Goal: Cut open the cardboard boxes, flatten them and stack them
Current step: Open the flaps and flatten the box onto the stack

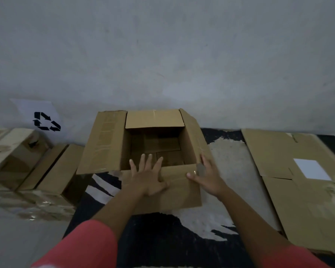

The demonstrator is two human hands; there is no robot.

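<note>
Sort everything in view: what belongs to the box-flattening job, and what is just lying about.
Job:
open cardboard box, touched by the left hand and right hand
flattened cardboard on the right
closed boxes on the left

Lying about:
recycling-symbol sheet against the wall
black-and-white rug

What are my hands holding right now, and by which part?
Left hand holds nothing: it presses flat, fingers spread, on the near flap of the open brown cardboard box. Right hand sits at its near right corner; blur hides any grip.
</note>
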